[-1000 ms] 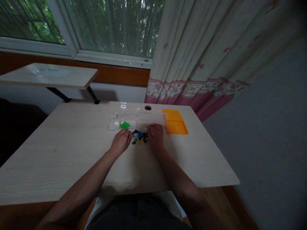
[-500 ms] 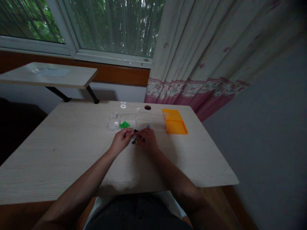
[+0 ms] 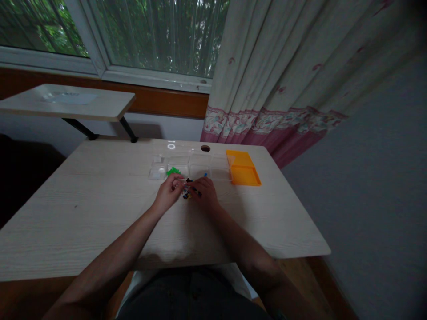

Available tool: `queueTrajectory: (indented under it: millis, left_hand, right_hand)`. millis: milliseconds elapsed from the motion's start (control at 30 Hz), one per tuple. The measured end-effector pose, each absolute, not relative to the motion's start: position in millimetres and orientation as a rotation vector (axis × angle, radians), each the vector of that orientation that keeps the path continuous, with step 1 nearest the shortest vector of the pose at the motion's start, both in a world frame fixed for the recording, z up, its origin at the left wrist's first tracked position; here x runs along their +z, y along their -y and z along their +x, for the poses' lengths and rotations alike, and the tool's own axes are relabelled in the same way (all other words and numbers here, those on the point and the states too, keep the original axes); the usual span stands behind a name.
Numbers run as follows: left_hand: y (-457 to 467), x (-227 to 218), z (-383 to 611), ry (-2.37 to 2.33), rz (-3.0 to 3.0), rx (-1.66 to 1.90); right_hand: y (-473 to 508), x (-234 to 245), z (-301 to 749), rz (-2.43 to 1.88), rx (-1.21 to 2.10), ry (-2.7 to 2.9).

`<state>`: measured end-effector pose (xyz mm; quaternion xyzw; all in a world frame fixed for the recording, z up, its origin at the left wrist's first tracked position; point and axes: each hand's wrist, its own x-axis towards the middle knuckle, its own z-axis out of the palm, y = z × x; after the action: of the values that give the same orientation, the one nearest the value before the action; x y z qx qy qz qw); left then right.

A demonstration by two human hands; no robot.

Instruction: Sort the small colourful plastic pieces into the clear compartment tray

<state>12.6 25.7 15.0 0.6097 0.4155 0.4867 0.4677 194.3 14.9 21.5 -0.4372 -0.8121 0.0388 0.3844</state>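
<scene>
Both hands rest on the pale wooden table (image 3: 100,200) over a small pile of dark, blue and yellow beads (image 3: 187,191). My left hand (image 3: 168,194) is curled, its fingertips pinched at the pile's left edge. My right hand (image 3: 206,194) is curled over the pile's right side and hides most of it. What either pinch holds is too small to make out. Just beyond the hands stands a clear compartment box (image 3: 190,166); one compartment holds green beads (image 3: 172,171), and a single blue bead (image 3: 205,175) lies by another.
An orange lid or tray (image 3: 242,174) lies to the right of the clear box. A cable hole (image 3: 205,148) sits near the table's far edge. A second small table (image 3: 66,102) stands at the back left under the window. A curtain (image 3: 283,80) hangs at the right.
My right hand has slid left onto the bead pile, covering most of it. My left hand has edged forward towards the clear box. The view has shifted slightly.
</scene>
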Motion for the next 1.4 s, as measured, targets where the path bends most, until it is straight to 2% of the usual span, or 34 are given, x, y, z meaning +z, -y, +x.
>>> queueTrajectory:
  millis: [600,967,1400]
  left_hand:
    - [-21,15,15,-1.086,1.612,1.12]
    - [-24,28,3,-1.341,1.772,1.176]
    - [-25,31,1,-1.397,1.967,1.091]
  right_hand:
    - [-17,18,194,-1.06,0.073,2.062]
    - [-37,19,236,-1.529,-0.098,1.585]
    - [-43,10,232,-1.618,-0.13,1.668]
